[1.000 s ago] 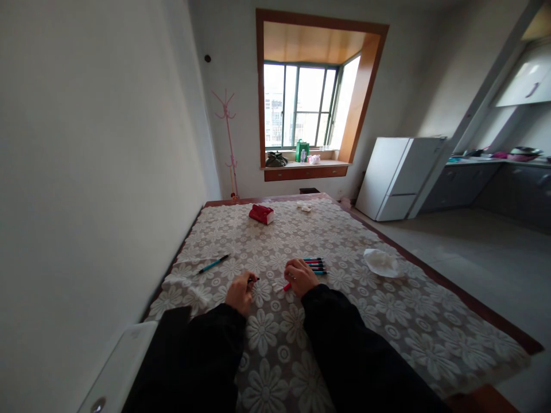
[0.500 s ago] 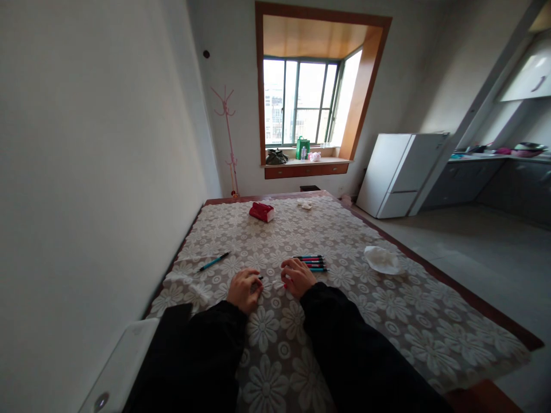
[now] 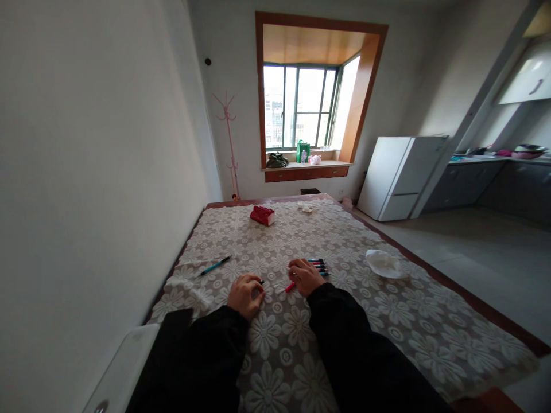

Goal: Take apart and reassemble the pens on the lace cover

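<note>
The table [image 3: 387, 321] under its flowered cloth sits lower in view than half a second ago. The right hand [image 3: 306, 276] now shows the red pen [image 3: 290, 286] pinched in its fingers; the left hand [image 3: 245, 293] stays curled around a small dark piece [image 3: 262, 281]. A row of pens [image 3: 317, 265] lies behind, with a tissue [image 3: 383, 264], red pack [image 3: 262, 215] and teal pen [image 3: 214, 265] apart. No writing legible.

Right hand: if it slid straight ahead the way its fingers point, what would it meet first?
Most likely the row of pens lying just beyond the right hand, which grips a red pen. The fingers seem to touch it already, though depth is unclear.
</note>
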The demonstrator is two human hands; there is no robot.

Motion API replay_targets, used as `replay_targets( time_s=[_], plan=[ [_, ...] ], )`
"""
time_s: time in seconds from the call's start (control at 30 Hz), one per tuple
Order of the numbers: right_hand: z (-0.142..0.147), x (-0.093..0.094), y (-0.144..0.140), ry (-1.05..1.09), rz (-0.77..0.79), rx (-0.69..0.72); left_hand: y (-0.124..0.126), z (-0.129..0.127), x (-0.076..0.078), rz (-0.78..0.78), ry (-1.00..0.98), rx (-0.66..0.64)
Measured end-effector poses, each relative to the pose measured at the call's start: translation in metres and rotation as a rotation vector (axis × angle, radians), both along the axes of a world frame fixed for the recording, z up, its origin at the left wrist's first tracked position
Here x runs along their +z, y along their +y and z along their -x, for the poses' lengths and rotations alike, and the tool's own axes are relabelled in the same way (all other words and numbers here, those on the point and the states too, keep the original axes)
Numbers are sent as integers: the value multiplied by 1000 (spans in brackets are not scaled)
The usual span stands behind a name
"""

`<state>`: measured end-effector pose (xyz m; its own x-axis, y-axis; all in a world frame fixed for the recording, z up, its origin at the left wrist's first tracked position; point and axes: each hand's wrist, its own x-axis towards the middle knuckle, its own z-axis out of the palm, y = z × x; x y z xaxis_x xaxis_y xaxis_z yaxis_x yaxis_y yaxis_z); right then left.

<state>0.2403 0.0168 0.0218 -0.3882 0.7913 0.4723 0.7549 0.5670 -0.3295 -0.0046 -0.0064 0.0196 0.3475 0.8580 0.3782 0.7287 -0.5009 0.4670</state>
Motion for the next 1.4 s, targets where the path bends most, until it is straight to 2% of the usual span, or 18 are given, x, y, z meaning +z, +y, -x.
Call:
replay_targets(
  time_s=[0.13, 0.27, 0.47, 0.57, 0.7, 0.87, 1.0, 1.2, 1.4],
  plan=[
    [0, -2, 2, 39, -26, -41, -2, -1, 0, -32, 4, -17],
    [10, -11, 4, -20, -10, -78, -2, -2, 2, -42, -20, 16],
    [8, -11, 7, -2, 13, -111, -1, 0, 4, 5, 29, 170],
    [0, -5, 6, -12, 62, -60, 1, 2, 0, 45, 81, 211],
    [-5, -1, 2, -122, 142, 31, 6, 5, -7, 69, 46, 179],
    [-7, 3, -2, -164, 174, 40, 8, 6, -12, 52, 10, 127],
    [-8, 8, -6, -156, 180, 56, 6, 4, -7, 2, -24, 102],
    [3, 9, -12, -186, 161, 125, -1, -2, 3, -82, -14, -20],
    [17, 3, -14, -166, 114, 82, -6, -5, 9, -79, 18, -100]
  ],
)
